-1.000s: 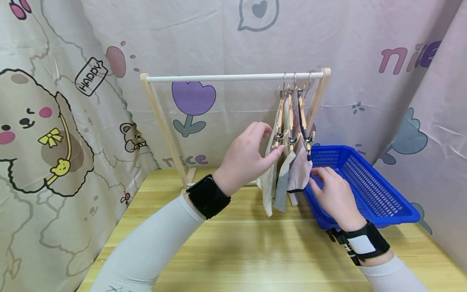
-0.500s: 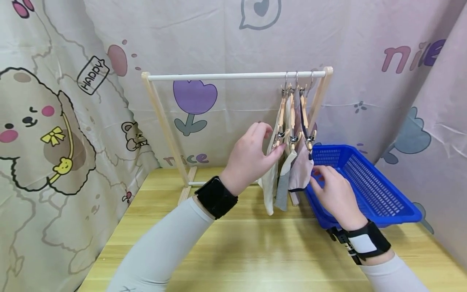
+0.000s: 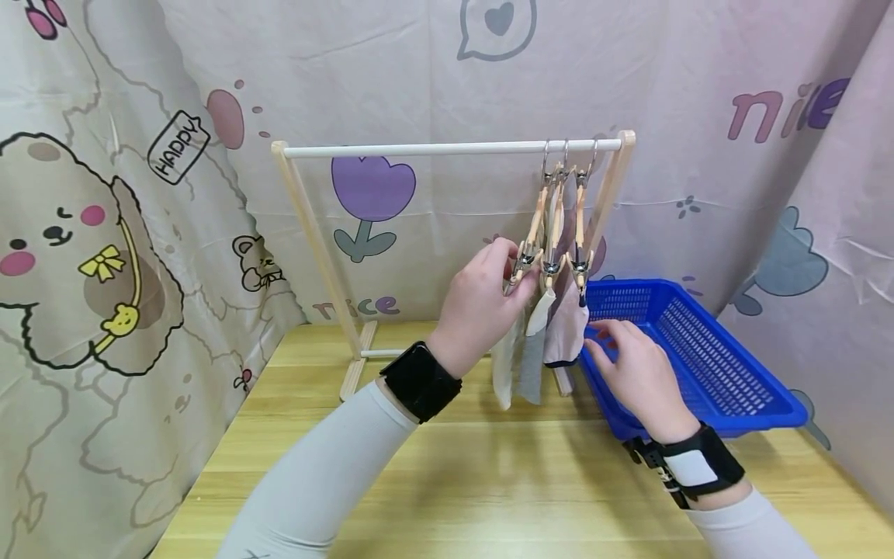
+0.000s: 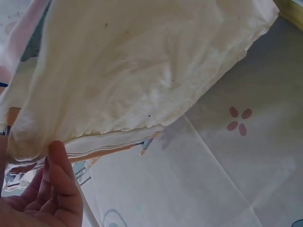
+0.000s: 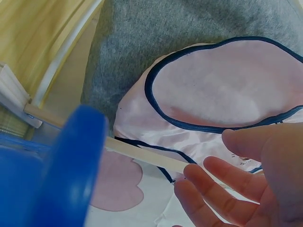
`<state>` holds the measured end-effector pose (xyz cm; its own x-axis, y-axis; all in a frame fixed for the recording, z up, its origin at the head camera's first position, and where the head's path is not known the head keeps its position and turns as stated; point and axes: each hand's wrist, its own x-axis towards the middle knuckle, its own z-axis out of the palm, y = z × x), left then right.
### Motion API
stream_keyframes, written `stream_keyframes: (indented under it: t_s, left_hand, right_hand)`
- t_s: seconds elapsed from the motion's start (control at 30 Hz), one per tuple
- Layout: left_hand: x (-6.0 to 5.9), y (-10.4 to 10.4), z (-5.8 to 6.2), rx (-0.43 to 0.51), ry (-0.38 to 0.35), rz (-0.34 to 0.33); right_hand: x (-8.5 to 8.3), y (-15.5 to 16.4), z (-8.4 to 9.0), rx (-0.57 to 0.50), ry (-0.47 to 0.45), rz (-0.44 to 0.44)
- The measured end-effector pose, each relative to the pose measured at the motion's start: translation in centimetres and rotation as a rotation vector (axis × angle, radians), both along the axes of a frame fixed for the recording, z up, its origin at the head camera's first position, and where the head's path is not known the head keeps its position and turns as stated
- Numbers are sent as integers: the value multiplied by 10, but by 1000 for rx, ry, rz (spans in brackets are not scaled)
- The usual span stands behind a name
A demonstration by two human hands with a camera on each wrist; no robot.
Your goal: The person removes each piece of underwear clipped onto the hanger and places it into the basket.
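"What's hard to see?"

"In the head view the left hand (image 3: 482,299) hides much of the cream garment (image 3: 503,382), and the hangers' far ends can't be made out."

"Its grip?"

"A pinch — thumb and fingertips on the near clip of the leftmost clip hanger (image 3: 538,217), toward the right end of the clothes rack (image 3: 308,225)."

"And the right hand (image 3: 639,373)?"

"Slack, fingers loosely bent, just beside the pink garment (image 3: 567,334) at the rack's right end; whether it touches, I can't tell."

"Do the wrist views add anything?"

"The left shows the cream garment's broad face; the right, navy trim (image 5: 194,126) on the pink one. A blurred blue edge there is, in the head view, a plastic basket (image 3: 729,369) right of the rack."

"Which way does that hanger point?"

"Hook up, near arm sloping down toward the person, slightly left — long axis across the rack's bar."
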<state>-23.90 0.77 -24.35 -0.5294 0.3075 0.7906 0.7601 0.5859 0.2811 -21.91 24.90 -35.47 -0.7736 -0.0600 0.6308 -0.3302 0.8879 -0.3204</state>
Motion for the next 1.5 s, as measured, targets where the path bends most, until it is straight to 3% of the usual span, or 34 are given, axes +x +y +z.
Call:
stream_keyframes:
  t_s: [0.5, 0.7, 1.5]
  left_hand:
    - [-1, 2, 1, -64, 49, 2]
    - [1, 3, 4, -108, 12, 4]
    - [1, 1, 5, -67, 2, 49]
  right_hand:
    - [2, 3, -1, -8, -7, -26]
    - [6, 5, 0, -25, -26, -37]
    - [9, 7, 1, -24, -46, -47]
